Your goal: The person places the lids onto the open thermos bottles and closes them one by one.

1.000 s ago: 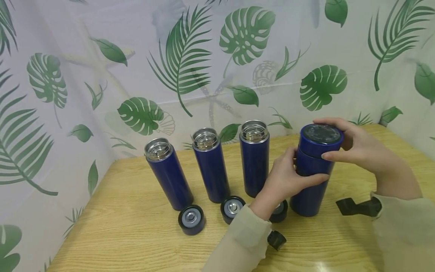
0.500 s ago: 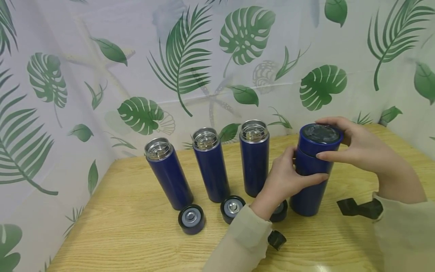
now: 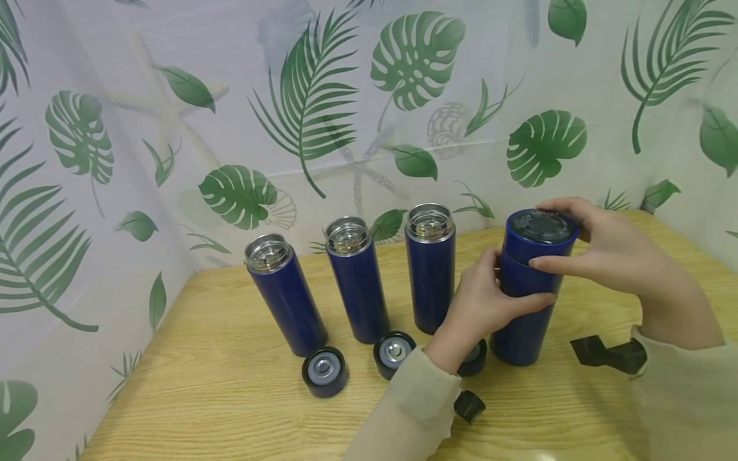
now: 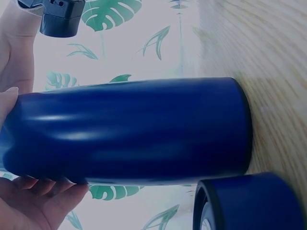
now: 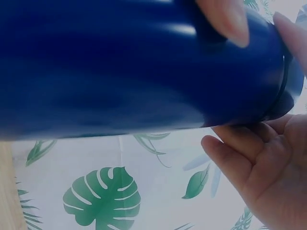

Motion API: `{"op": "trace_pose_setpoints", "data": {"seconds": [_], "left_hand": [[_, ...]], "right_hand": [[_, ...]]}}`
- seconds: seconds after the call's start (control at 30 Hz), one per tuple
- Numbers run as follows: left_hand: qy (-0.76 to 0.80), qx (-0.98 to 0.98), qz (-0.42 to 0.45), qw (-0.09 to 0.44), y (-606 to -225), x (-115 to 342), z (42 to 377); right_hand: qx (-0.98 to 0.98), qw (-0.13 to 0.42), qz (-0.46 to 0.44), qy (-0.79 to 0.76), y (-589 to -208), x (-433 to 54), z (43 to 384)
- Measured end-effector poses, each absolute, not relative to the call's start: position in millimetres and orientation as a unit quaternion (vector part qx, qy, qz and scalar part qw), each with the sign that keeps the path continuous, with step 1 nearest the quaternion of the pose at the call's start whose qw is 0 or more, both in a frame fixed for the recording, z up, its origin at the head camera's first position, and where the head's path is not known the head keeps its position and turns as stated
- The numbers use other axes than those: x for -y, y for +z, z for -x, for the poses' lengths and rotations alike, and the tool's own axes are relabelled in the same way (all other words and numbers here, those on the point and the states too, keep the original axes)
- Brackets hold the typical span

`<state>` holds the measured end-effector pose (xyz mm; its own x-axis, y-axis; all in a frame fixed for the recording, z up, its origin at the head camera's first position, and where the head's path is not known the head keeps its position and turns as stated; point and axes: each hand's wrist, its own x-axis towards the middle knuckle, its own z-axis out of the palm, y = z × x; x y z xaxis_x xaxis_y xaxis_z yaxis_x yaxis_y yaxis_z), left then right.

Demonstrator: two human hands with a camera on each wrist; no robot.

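On the right of the table stands a dark blue thermos bottle (image 3: 521, 330), its lid (image 3: 542, 230) on top. My left hand (image 3: 487, 298) wraps round the upper body of this bottle, thumb across the front. Higher up, my right hand (image 3: 605, 250) grips the lid, thumb on the near side and fingers behind. A thin seam shows between lid and body. In the left wrist view the bottle's body (image 4: 129, 132) lies sideways across the picture. The right wrist view shows my right hand (image 5: 264, 163) at the lid end.
Three uncapped blue bottles stand to the left: one far left (image 3: 288, 307), a middle one (image 3: 360, 294) and a nearer one (image 3: 431, 282). Upturned lids lie before them: left lid (image 3: 325, 372), middle lid (image 3: 394, 353), and a third lid (image 3: 474, 358) partly behind my left wrist.
My right thumb has shifted left along the lid's front, and the right hand has turned slightly with it. My left hand and the other bottles look unmoved.
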<state>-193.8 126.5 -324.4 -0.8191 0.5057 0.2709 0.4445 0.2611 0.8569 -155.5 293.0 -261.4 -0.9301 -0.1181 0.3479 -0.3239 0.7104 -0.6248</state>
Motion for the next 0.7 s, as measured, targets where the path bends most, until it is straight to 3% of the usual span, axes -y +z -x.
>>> {"op": "trace_pose_setpoints", "data": {"seconds": [0.4, 0.7], "left_hand": [[0.519, -0.800, -0.300, 0.023, -325, -127, 193], [0.512, -0.804, -0.302, 0.010, -326, -127, 193]], "right_hand": [[0.945, 0.106, -0.095, 0.294, -252, -284, 148], [0.952, 0.131, -0.060, 0.268, -249, -277, 144]]}}
